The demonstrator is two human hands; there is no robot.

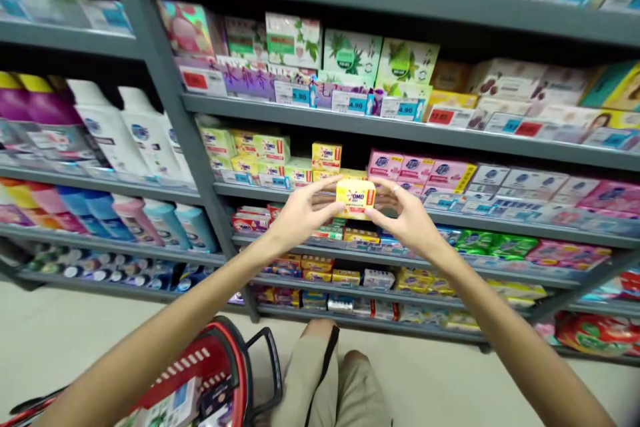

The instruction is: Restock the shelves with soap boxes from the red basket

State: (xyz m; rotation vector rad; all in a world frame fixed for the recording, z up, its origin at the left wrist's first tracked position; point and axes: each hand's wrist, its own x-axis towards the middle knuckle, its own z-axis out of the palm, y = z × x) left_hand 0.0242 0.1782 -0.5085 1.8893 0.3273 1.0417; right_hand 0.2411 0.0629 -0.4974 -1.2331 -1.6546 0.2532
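A small yellow OMO soap box (355, 199) is held up before the shelves, its printed front facing me. My left hand (306, 208) grips its left side, thumb on the front and fingers behind. On the opposite side my right hand (406, 217) holds it the same way, with a ring on one finger. Just beyond it, a similar yellow OMO box (327, 156) stands on a stack at shelf level. Pale green and yellow OMO boxes (271, 149) line the shelf to the left, and pink soap packs (434, 172) sit to the right.
A red shopping basket (213, 347) with a black handle (273, 363) stands at the lower left, several packages inside. Grey shelf edges (350, 123) run across the view. White bottles (113, 123) fill the left bay. Below are my knees and a pale floor (440, 373).
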